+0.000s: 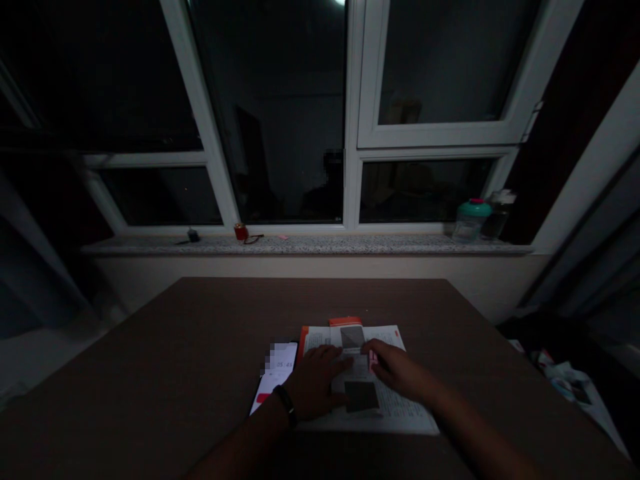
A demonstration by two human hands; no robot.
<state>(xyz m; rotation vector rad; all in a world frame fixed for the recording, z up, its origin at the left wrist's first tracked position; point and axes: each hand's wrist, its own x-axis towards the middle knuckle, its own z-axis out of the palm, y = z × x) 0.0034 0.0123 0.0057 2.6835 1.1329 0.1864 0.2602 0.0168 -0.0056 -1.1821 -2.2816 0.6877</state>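
Note:
An open book (400, 405) with printed text and dark pictures lies on the brown table. On its middle rests a narrower printed sheet (352, 333) with an orange top edge that sticks out past the pages. My left hand (320, 383), a dark band on its wrist, presses on the left page and the sheet with fingers spread. Over the right side of the sheet, my right hand (393, 365) grips a small pink object (373, 360), mostly covered by the fingers; its kind is unclear. Left of the book is a phone (277, 370) with a lit screen, partly behind my left forearm.
Beyond the table (200, 347) runs a speckled windowsill (320, 245). It carries a dark little bottle (193, 235), a red jar (241, 232), a teal-lidded container (470, 220) and a clear bottle (497, 217). Papers (575, 387) lie beside the table on the right. The room is dim.

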